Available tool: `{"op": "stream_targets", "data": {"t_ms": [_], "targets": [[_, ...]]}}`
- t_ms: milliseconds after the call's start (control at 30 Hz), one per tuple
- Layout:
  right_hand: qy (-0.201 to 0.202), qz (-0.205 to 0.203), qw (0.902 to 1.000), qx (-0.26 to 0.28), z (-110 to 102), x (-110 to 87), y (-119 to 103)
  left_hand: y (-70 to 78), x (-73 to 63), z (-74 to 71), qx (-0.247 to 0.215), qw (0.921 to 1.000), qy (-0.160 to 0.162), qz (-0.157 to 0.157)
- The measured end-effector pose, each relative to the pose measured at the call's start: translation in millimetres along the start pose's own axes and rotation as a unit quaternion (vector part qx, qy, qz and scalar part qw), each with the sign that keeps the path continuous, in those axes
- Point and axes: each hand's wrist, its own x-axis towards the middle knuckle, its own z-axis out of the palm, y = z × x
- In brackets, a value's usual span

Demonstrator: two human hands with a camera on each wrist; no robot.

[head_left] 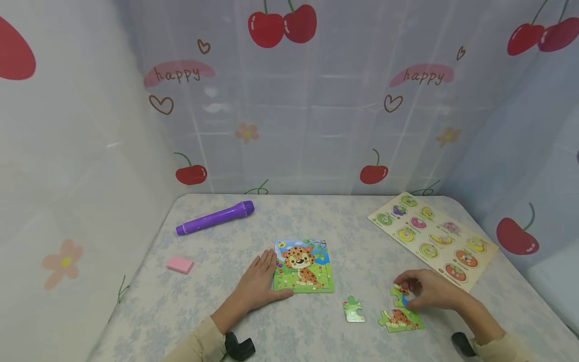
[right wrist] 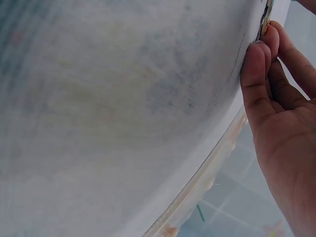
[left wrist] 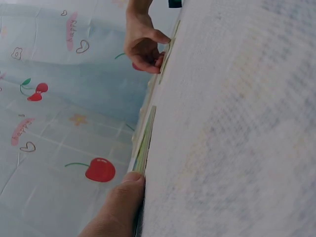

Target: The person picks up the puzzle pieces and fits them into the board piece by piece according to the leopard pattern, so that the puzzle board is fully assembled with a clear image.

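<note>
A square leopard puzzle picture (head_left: pixel 302 266) lies at the middle of the table in the head view. My left hand (head_left: pixel 258 281) rests flat along its left edge, fingers straight and thumb out at the lower corner. In the left wrist view that thumb (left wrist: pixel 118 205) is against the picture's edge. My right hand (head_left: pixel 427 290) pinches a puzzle piece (head_left: pixel 398 295) with green, blue and spotted parts between thumb and fingertips, partly hidden by the fingers. Just below it lies another piece (head_left: pixel 400 321) with the leopard's body, and a green piece (head_left: pixel 354 310) is to the left.
A fruit board (head_left: pixel 422 256) lies aslant at the back right. At the back left is a purple stick-shaped thing (head_left: pixel 214 218) with a wider end, and nearer stands a pink block (head_left: pixel 180 264). Cherry-print curtains (head_left: pixel 298 100) surround the table's back and sides.
</note>
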Motion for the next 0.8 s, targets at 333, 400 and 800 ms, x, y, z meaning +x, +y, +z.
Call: {"op": "stream_targets", "data": {"t_ms": [333,400,800], "targets": [[0.010,0.013,0.9998,-0.011,0.3,1.2,-0.7,-0.8,0.1,0.5,0.006,1.0000,0.001,0.002],[0.013,0.012,0.9997,-0.014,0.1,1.3,-1.6,-0.7,0.1,0.6,0.008,1.0000,0.000,0.000],[0.024,0.005,0.9997,-0.009,-3.6,2.8,-0.4,-0.4,0.0,0.2,0.002,1.0000,-0.003,-0.004]]}}
